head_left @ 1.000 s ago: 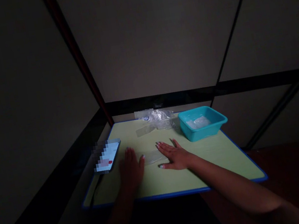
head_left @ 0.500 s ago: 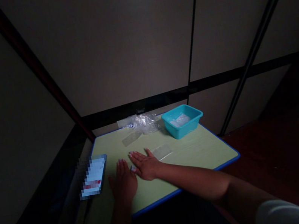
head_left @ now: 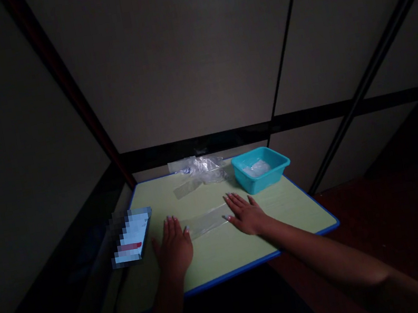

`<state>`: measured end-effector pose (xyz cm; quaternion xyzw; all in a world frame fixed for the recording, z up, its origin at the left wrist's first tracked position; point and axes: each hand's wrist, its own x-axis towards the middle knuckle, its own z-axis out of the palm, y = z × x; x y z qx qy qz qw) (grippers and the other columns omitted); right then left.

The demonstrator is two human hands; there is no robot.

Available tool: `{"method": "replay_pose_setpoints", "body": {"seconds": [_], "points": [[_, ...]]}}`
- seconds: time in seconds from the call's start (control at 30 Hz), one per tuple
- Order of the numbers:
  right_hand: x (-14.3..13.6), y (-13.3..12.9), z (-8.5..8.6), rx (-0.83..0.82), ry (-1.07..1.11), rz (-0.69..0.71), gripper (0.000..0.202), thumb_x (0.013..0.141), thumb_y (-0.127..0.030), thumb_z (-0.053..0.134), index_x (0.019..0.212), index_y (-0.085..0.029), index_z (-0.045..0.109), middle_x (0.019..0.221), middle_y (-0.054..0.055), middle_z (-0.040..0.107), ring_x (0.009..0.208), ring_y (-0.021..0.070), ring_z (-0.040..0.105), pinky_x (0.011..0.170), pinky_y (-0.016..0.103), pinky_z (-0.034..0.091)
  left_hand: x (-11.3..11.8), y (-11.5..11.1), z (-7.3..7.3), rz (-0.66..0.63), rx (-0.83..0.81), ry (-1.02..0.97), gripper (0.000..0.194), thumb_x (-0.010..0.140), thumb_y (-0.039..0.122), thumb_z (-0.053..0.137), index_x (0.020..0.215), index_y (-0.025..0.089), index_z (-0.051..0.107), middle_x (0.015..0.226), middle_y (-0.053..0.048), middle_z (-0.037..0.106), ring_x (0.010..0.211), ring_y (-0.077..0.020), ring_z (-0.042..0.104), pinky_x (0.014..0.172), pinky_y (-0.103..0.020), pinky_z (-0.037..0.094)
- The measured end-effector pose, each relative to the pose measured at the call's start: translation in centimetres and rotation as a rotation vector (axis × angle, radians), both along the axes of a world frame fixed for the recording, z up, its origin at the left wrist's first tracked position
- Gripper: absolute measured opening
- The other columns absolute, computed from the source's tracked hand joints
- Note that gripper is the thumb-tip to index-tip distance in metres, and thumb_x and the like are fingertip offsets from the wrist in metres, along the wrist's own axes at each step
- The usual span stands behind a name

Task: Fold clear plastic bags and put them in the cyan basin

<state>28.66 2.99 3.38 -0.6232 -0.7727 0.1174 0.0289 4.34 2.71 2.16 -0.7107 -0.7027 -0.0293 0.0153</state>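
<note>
From where I stand, a clear, flat, rectangular plastic sleeve (head_left: 207, 221) lies on the pale yellow-green table (head_left: 229, 252) with its blue edging, stretched across the gap between the person's two bare hands. The left hand (head_left: 174, 250) is palm down at the sleeve's left end, its middle fingers close together and pointing away from the body, its thumb out beside the plastic. The right hand (head_left: 245, 216) is also palm down, at the other end, fingers fanned a little and the thumb reaching in over the sleeve. Neither hand pinches anything; how much plastic runs beneath each palm I cannot tell.

Beyond the hands, near the far edge, sits a crumpled heap of shiny clear plastic (head_left: 205, 167), with a flat translucent strip (head_left: 187, 188) at its near side. A turquoise, rectangular plastic basin (head_left: 267, 181) stands to the right of the heap, holding a whitish plastic packet (head_left: 258, 168). To the left of the left hand lies a phone (head_left: 137, 226) with a lit screen, partly blurred out.
</note>
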Motion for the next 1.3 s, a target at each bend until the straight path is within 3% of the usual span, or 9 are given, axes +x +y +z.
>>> {"method": "replay_pose_setpoints", "body": {"seconds": [0.17, 0.37, 0.53, 0.7, 0.83, 1.0, 1.17, 1.3], "points": [[0.5, -0.3, -0.4, 0.046, -0.002, -0.011, 0.072, 0.095, -0.058, 0.020, 0.154, -0.019, 0.006, 0.160, 0.005, 0.006, 0.148, 0.0220, 0.006, 0.114, 0.057, 0.007, 0.8, -0.6, 0.5, -0.008, 0.129, 0.019, 0.054, 0.098, 0.031, 0.023, 0.146, 0.008, 0.033, 0.157, -0.014, 0.021, 0.146, -0.0256, 0.018, 0.112, -0.065, 0.015], [0.4, -0.3, -0.6, 0.093, 0.024, -0.036, 0.064, 0.097, -0.042, 0.027, 0.154, -0.017, 0.012, 0.159, 0.008, 0.012, 0.147, 0.0210, 0.011, 0.114, 0.056, 0.009, 5.1, -1.8, 0.7, -0.326, 0.118, -0.076, 0.055, 0.098, 0.040, 0.028, 0.147, 0.015, 0.034, 0.156, -0.008, 0.027, 0.146, -0.0229, 0.021, 0.116, -0.056, 0.016], [0.7, -0.6, -0.5, 0.190, 0.083, 0.042, 0.064, 0.096, -0.035, 0.033, 0.154, -0.018, 0.012, 0.158, 0.009, 0.013, 0.147, 0.0214, 0.012, 0.115, 0.055, 0.009, 7.5, -1.1, -0.3, -0.389, 0.086, -0.134, 0.059, 0.097, 0.048, 0.027, 0.147, 0.017, 0.034, 0.156, -0.007, 0.027, 0.146, -0.0237, 0.021, 0.117, -0.056, 0.014], [0.8, -0.7, -0.7, 0.108, 0.137, 0.268, 0.061, 0.098, -0.042, 0.032, 0.153, -0.022, 0.018, 0.156, 0.010, 0.023, 0.145, 0.0229, 0.021, 0.114, 0.058, 0.008, 7.0, -0.8, -0.4, -0.409, 0.119, -0.139, 0.056, 0.097, 0.042, 0.032, 0.146, 0.014, 0.036, 0.154, -0.009, 0.030, 0.144, -0.0245, 0.025, 0.115, -0.058, 0.019], [0.8, -0.7, -0.7, 0.099, 0.200, 0.265, 0.064, 0.097, -0.049, 0.031, 0.153, -0.022, 0.016, 0.156, 0.011, 0.020, 0.145, 0.0249, 0.019, 0.114, 0.060, 0.009, 5.5, -0.7, -1.4, -0.371, 0.288, -0.128, 0.052, 0.096, 0.030, 0.037, 0.144, 0.012, 0.039, 0.154, -0.012, 0.032, 0.143, -0.0278, 0.028, 0.111, -0.060, 0.026], [0.9, -0.7, -0.7, 0.112, 0.270, 0.261, 0.067, 0.096, -0.050, 0.036, 0.154, -0.027, 0.012, 0.158, 0.009, 0.017, 0.145, 0.0256, 0.017, 0.113, 0.062, 0.006, 3.6, 0.2, -3.2, -0.339, 0.565, -0.158, 0.042, 0.093, 0.024, 0.040, 0.131, 0.011, 0.053, 0.144, -0.020, 0.047, 0.135, -0.0351, 0.040, 0.101, -0.063, 0.036], [0.8, -0.8, -0.5, 0.085, 0.297, 0.252, 0.069, 0.094, -0.049, 0.041, 0.154, -0.028, 0.013, 0.156, 0.010, 0.022, 0.144, 0.0266, 0.021, 0.112, 0.064, 0.006, 3.6, 0.0, -1.8, -0.405, 0.740, -0.256, 0.035, 0.091, 0.024, 0.048, 0.122, 0.011, 0.059, 0.132, -0.020, 0.053, 0.122, -0.0331, 0.048, 0.096, -0.050, 0.044], [1.0, -0.9, 0.0, 0.169, 0.323, 0.283, 0.068, 0.091, -0.043, 0.046, 0.152, -0.022, 0.024, 0.154, 0.014, 0.029, 0.142, 0.0280, 0.027, 0.112, 0.062, 0.013, 4.1, -0.6, -0.7, -0.412, 0.617, -0.249, 0.019, 0.089, 0.019, 0.050, 0.100, 0.015, 0.066, 0.103, -0.013, 0.063, 0.098, -0.0285, 0.057, 0.086, -0.044, 0.047]]}}
